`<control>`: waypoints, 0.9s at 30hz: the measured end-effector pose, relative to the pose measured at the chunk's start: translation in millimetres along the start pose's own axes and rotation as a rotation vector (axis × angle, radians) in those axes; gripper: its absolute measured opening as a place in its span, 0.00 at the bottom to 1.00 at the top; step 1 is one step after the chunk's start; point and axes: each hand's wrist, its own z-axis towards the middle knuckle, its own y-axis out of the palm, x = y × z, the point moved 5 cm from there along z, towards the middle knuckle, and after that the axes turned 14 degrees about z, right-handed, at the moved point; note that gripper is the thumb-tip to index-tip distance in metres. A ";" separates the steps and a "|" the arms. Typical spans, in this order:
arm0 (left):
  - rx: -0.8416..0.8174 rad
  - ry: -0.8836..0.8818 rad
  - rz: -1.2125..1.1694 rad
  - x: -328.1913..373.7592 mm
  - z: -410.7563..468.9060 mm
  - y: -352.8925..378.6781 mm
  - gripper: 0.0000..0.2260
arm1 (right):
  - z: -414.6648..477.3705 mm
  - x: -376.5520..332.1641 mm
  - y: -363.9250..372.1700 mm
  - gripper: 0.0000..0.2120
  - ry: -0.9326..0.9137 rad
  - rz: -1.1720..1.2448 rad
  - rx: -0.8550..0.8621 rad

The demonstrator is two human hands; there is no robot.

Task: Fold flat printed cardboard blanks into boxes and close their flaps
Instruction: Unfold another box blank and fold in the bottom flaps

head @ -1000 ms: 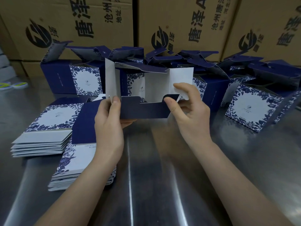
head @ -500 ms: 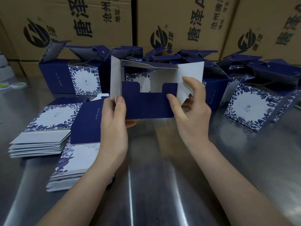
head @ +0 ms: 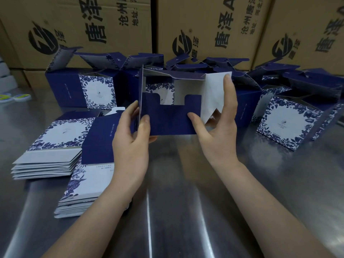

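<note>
I hold a half-opened navy and white box (head: 171, 118) in the air above the steel table, its open end toward me. My left hand (head: 133, 138) grips its left edge, thumb on the notched navy flap and fingers behind the white side flap. My right hand (head: 217, 131) holds the right side, thumb pressing the navy flap and fingers straight up along the white side flap. Two stacks of flat printed blanks (head: 48, 151) (head: 83, 181) lie to the left.
Several folded navy boxes with floral white panels (head: 98, 90) (head: 286, 123) stand in a row behind, top flaps up. Big brown cartons (head: 204, 25) form a wall at the back. The steel table (head: 176, 202) stretches toward me.
The notched navy flap has swung up toward upright. The white side flaps have turned inward, and both hands rose a little with the box.
</note>
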 end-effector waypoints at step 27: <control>-0.008 0.053 0.017 -2.3 -0.1 -0.8 0.26 | -4.6 13.7 14.8 0.35 0.314 0.092 -0.124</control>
